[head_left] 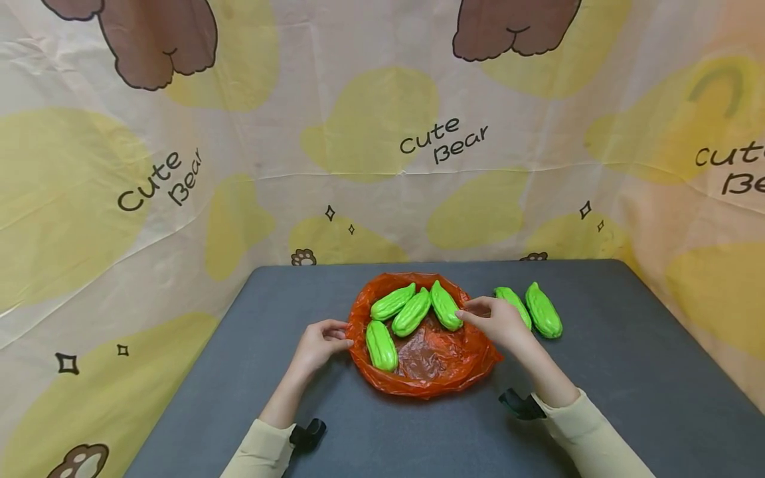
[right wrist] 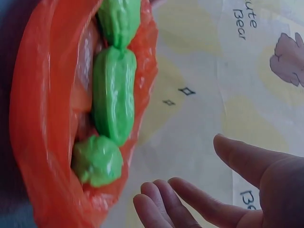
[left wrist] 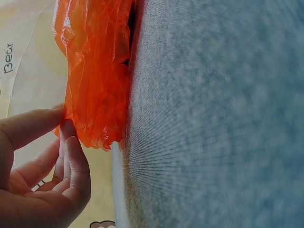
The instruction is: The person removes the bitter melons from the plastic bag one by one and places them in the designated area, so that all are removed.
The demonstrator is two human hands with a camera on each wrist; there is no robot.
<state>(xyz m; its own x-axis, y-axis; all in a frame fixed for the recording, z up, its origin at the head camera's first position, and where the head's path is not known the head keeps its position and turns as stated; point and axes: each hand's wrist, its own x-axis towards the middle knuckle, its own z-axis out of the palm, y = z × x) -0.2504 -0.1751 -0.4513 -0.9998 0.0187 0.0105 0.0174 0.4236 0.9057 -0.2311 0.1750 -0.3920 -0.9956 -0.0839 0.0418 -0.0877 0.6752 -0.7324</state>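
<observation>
A red-orange plastic bag (head_left: 424,362) lies spread open on the table, its rim rolled into a round opening. Inside are several bright green, ridged bitter melons (head_left: 411,312), mostly toward the back and left. My left hand (head_left: 319,344) pinches the bag's left edge between thumb and fingers, as the left wrist view shows at the orange plastic (left wrist: 97,71). Over the right rim hovers my right hand (head_left: 501,322), its fingertips close to the rightmost bitter melon (head_left: 445,307) in the bag. In the right wrist view, its thumb and fingers (right wrist: 194,194) are spread apart with nothing between them.
Two more bitter melons lie on the table right of the bag: one (head_left: 544,312) in full view, the other (head_left: 510,299) partly behind my right hand. The dark grey table (head_left: 287,299) ends at a cloth backdrop (head_left: 370,206) printed with bears.
</observation>
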